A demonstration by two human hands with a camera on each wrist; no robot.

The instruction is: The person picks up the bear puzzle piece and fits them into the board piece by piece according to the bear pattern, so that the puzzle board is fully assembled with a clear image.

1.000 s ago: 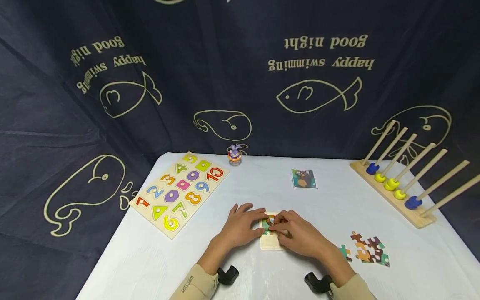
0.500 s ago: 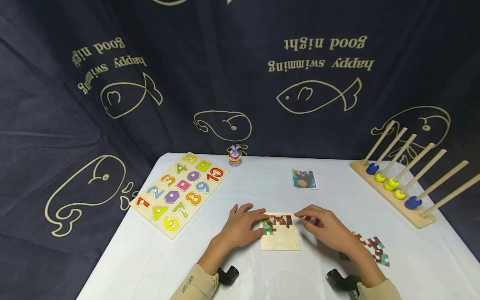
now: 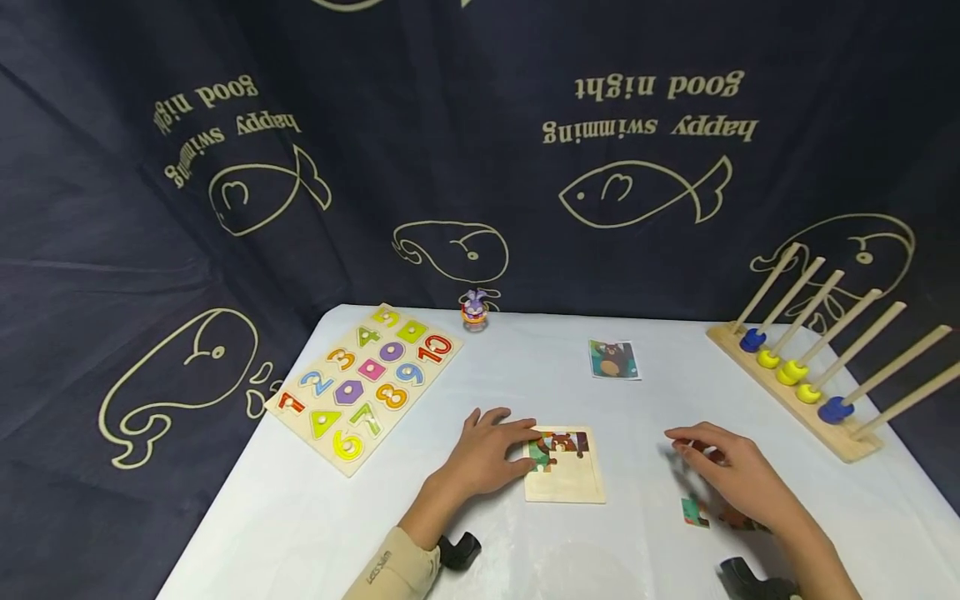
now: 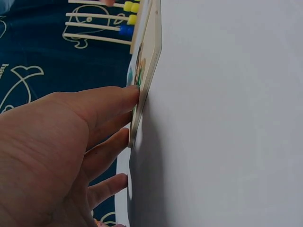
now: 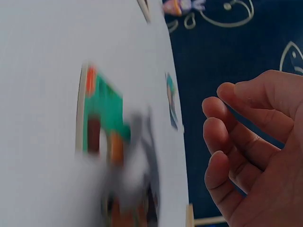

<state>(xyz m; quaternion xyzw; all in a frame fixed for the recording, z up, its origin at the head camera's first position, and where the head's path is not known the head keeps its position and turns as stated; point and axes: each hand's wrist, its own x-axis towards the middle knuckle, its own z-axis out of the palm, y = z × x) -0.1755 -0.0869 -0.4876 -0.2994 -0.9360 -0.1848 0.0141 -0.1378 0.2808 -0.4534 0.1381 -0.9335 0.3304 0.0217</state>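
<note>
My left hand [image 3: 483,457] rests at the left side of a small wooden puzzle board [image 3: 573,486], with thumb and fingertips on its edge. In the left wrist view, the fingers reach straight to the board's rim [image 4: 154,42]. Bear-picture pieces [image 3: 564,442] fill the board's top row and part of its left side; bare wood shows elsewhere. To the right, my right hand [image 3: 738,471] hovers over loose jigsaw pieces, its fingers loosely bent and holding nothing. A green piece [image 3: 694,512] lies beside it; brown pieces [image 3: 738,519] are partly hidden under the hand. The right wrist view is blurred around the pieces.
A bear picture card [image 3: 613,360] lies behind the board. A number-and-shape puzzle [image 3: 367,385] is at left, a purple rabbit figure [image 3: 474,310] at the back. A wooden rack [image 3: 795,392] with upright pegs and blue and yellow beads stands at right. Dark curtain hangs behind.
My right hand has left the board, where a piece now sits in the top right, and moved right over the loose pieces. My left hand has stayed at the board's edge.
</note>
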